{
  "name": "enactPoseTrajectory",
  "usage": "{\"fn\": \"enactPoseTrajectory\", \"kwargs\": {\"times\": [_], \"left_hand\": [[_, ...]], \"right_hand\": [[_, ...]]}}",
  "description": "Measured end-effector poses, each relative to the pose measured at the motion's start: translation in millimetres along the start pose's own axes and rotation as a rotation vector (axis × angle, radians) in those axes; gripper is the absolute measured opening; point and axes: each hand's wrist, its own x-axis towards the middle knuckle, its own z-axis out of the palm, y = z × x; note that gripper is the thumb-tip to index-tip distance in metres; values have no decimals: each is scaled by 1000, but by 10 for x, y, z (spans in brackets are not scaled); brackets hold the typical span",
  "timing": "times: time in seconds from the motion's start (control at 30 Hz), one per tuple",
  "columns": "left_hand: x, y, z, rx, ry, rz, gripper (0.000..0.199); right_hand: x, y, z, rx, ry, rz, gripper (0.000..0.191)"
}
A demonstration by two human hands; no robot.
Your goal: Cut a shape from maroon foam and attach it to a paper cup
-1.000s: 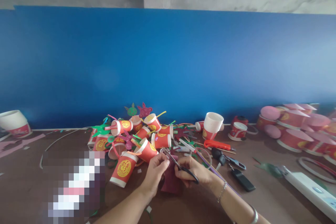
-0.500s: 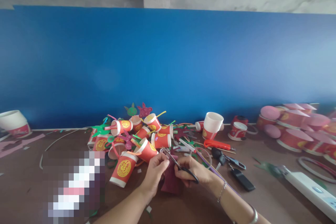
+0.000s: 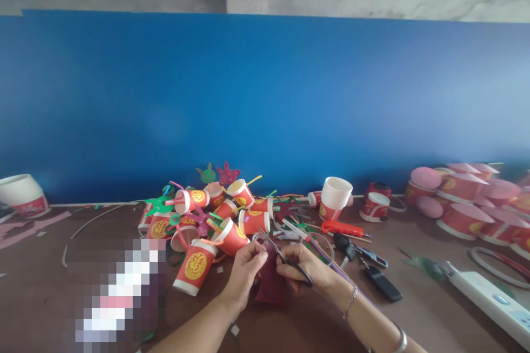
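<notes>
In the head view my right hand point(image 3: 300, 266) is closed round the black handles of a pair of scissors point(image 3: 273, 245). The blades point up and to the left, close to my left fingertips. My left hand point(image 3: 247, 267) pinches the upper edge of a dark red sheet of paper point(image 3: 270, 285), which hangs down between both hands. My fingers hide part of its top edge. Just beyond my left hand lies a heap of red paper cups, among them a tilted cup point(image 3: 195, 266) with a yellow emblem.
White cups point(image 3: 336, 194) stand stacked behind my right hand. Near my right forearm lie an orange-red utility knife point(image 3: 343, 227), keys with a black fob point(image 3: 383, 282) and a white power strip point(image 3: 488, 300). Several pink-topped cups point(image 3: 466, 220) fill the right. A blue panel point(image 3: 265, 105) closes off the back.
The scissor blades have shifted slightly and now stand a little higher and further right. Both hands stay in almost the same place, still holding the paper and the scissors.
</notes>
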Motion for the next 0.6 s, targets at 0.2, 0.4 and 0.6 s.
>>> {"fn": "enactPoseTrajectory", "kwargs": {"times": [0.2,0.4,0.6], "left_hand": [[-13,43,64,96,-1,3,36],[-18,32,44,99,46,31,40],[-13,51,-19,131,339,208,45]], "right_hand": [[38,-49,111,110,155,-58,23],[65,-51,76,118,251,-92,21],[96,-5,-113,7,512,-16,16]]}}
